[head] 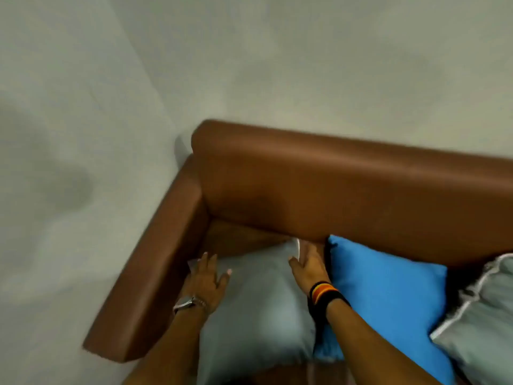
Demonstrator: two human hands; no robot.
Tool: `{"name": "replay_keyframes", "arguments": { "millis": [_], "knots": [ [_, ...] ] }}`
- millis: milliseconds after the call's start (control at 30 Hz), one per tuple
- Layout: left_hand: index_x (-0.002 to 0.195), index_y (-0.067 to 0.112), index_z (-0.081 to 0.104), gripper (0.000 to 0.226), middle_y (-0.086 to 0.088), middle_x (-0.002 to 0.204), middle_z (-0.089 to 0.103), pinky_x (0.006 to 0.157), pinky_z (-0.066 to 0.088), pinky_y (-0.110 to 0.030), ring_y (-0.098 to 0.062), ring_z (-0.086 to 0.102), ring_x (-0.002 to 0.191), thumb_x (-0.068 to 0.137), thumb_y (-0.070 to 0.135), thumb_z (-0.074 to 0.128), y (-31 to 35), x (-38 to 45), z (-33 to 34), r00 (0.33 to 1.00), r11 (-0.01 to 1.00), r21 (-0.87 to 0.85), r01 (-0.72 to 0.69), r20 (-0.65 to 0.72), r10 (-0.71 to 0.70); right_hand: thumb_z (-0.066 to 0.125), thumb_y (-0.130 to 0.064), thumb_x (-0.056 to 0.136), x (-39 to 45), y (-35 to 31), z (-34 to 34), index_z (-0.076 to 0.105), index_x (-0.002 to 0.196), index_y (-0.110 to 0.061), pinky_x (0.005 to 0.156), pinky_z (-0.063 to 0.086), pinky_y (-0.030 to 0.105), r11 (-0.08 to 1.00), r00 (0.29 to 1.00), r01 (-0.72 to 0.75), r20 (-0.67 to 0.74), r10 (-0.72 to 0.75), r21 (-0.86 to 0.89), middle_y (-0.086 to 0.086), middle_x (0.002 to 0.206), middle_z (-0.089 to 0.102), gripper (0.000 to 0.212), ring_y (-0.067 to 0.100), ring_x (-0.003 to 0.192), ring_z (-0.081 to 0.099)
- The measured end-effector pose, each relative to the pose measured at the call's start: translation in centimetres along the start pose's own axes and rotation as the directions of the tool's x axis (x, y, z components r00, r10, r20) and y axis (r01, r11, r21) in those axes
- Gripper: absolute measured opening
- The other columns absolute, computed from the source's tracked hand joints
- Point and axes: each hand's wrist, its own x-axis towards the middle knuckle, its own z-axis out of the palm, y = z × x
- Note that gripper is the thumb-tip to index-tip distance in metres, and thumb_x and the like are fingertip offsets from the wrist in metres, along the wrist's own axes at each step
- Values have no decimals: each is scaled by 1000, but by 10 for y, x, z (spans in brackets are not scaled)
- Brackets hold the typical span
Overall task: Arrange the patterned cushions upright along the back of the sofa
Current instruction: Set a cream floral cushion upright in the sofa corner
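Head view: left hand (206,279) and right hand (308,266), grips flat (holding nothing), press grey cushion (258,309).

Whole frame smeared by motion blur. Brown sofa (333,184) cut off at 3 o'clock and 6 o'clock; seat mostly hidden under cushions. Grey cushion (255,309) cropped at 6 o'clock, any pattern unreadable. Blue cushion (388,295) partly behind right forearm, its low corner cropped. Second grey cushion (483,323) cut off at 4 o'clock. Right hand (308,265) fingertips lost behind the grey cushion's far corner.
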Motion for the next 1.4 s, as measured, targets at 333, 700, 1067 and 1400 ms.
{"name": "replay_keyframes", "arguments": {
  "millis": [333, 700, 1067, 1400],
  "knots": [
    [161, 43, 20, 116, -1, 153, 53, 108, 49, -50, -34, 57, 131, 64, 93, 58, -120, 16, 92, 919, 794, -471, 384, 275, -281, 76, -51, 89, 18, 130, 98, 31, 161, -14, 119, 37, 43, 868, 873, -488, 43, 486, 97, 20, 160, 46, 92, 42, 144, 47],
    [144, 23, 58, 52, -6, 146, 61, 97, 51, -43, -28, 59, 129, 100, 51, 58, -117, 93, -47, 934, 624, -697, 353, 300, -193, 57, -68, 95, 11, 34, 3, 75, 118, -28, 99, 52, 22, 904, 943, -329, 144, 300, 272, 2, 127, 75, 49, 16, 117, 69],
    [164, 35, 12, 106, 2, 165, 36, 115, 34, -39, -24, 41, 147, 80, 78, 62, -12, 150, -50, 991, 763, -644, 59, 130, 34, 21, -103, 74, 99, -34, 62, 25, 166, -36, 128, 26, 55, 851, 962, -243, 3, 273, 466, -3, 172, 32, 114, 26, 155, 37],
    [165, 34, -5, 111, -1, 175, 2, 122, 28, -54, -27, 18, 158, 88, 54, 73, 2, 115, -9, 981, 887, -420, -190, -115, 156, 65, -27, 103, 84, 11, 20, 46, 155, -15, 118, 40, 32, 934, 967, -45, -220, 130, 354, 9, 157, 53, 57, 21, 142, 51]
  ]
}}
